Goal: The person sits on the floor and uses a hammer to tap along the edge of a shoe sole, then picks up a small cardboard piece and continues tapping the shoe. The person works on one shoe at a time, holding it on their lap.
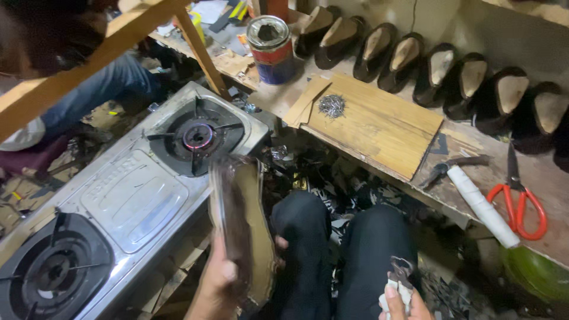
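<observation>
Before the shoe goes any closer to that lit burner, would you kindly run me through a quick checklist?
1. Left hand has a firm grip on the shoe: ok, fingers wrap its lower part.
2. Burner lit: ok, a ring of flame shows.
3. Shoe clear of the flame: ok, it sits beside the stove edge, not over the ring.
4. Right hand holding the pliers: ok, resting by the knee.
5. Second burner off: ok, no flame visible.
6. Nails within reach on the wooden board: cannot tell.

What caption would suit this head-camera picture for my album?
Left hand holds a shoe upper near a lit gas stove; right hand grips pincers.
</observation>
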`<action>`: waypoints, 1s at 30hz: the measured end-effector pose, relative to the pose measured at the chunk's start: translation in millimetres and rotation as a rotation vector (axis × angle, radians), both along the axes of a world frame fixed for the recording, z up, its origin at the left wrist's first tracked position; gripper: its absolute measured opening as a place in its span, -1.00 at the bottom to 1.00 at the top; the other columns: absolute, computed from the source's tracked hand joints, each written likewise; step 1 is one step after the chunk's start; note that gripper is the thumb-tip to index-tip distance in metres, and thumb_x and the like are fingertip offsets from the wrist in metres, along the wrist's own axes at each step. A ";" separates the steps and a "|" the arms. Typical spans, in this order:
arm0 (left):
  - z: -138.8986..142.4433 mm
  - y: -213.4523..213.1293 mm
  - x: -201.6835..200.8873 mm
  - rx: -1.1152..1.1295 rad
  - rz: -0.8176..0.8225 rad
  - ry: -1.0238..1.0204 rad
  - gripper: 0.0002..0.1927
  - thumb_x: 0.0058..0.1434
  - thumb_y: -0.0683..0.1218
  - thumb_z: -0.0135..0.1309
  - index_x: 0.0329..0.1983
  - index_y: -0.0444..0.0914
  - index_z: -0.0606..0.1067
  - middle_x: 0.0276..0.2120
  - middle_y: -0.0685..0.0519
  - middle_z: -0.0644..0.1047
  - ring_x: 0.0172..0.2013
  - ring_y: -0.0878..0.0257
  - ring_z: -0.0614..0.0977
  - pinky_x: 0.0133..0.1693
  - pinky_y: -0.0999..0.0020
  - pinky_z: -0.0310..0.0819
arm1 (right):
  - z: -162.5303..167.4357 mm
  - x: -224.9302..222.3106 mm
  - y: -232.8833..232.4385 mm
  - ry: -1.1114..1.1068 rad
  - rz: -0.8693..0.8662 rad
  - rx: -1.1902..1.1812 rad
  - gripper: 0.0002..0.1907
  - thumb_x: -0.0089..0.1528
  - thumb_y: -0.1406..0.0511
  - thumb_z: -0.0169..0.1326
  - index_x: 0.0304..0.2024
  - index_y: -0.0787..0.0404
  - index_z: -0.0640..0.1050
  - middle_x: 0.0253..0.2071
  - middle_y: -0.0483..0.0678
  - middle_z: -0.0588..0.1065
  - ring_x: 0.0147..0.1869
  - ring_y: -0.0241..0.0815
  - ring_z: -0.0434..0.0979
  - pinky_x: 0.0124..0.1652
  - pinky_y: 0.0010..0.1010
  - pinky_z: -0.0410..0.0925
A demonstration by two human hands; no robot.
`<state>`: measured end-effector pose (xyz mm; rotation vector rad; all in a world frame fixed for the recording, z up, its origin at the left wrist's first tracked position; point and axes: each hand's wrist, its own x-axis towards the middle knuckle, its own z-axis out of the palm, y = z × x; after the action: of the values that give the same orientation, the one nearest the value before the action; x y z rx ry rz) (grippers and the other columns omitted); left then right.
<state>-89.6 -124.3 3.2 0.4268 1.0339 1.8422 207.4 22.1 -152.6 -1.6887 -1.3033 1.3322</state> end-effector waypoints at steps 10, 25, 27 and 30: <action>30.6 -8.2 -171.4 -0.939 0.393 1.181 0.17 -0.07 0.12 0.37 0.56 -0.08 0.02 0.17 -0.29 0.49 0.16 -0.13 0.55 0.14 0.10 0.40 | -20.9 -1.4 -1.8 0.001 0.108 0.124 -0.60 0.15 0.16 0.21 0.00 0.18 0.64 -0.55 0.01 0.57 -0.64 -0.24 0.48 -0.53 -0.39 0.37; 43.6 21.2 -197.2 -1.325 0.228 1.601 0.13 -0.08 0.20 0.42 0.53 -0.02 0.12 0.03 -0.26 0.54 0.03 -0.27 0.57 -0.07 -0.17 0.50 | -10.9 -5.2 -2.5 -0.161 0.059 0.086 -0.53 0.16 0.13 0.22 0.05 0.24 0.61 -0.49 0.02 0.60 -0.58 -0.23 0.51 -0.44 -0.36 0.40; 42.6 21.3 -198.4 -1.335 0.223 1.611 0.13 -0.08 0.21 0.42 0.53 0.00 0.11 0.04 -0.26 0.53 0.04 -0.27 0.56 -0.07 -0.18 0.50 | -11.7 -5.0 -3.1 -0.188 0.090 0.110 -0.53 0.16 0.13 0.21 0.06 0.23 0.62 -0.50 0.01 0.61 -0.59 -0.24 0.53 -0.43 -0.37 0.41; 40.0 20.1 -202.2 -1.347 0.193 1.528 0.13 -0.06 0.20 0.40 0.55 0.01 0.10 0.05 -0.23 0.53 0.01 -0.23 0.59 -0.09 -0.15 0.55 | -14.9 -3.8 -3.8 -0.212 0.134 0.152 -0.54 0.16 0.14 0.21 0.05 0.22 0.63 -0.52 0.01 0.62 -0.60 -0.25 0.55 -0.42 -0.40 0.43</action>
<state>-291.8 -104.2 43.2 0.8422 2.9858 0.2536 203.6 18.3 -167.5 -1.6965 -1.6218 1.1183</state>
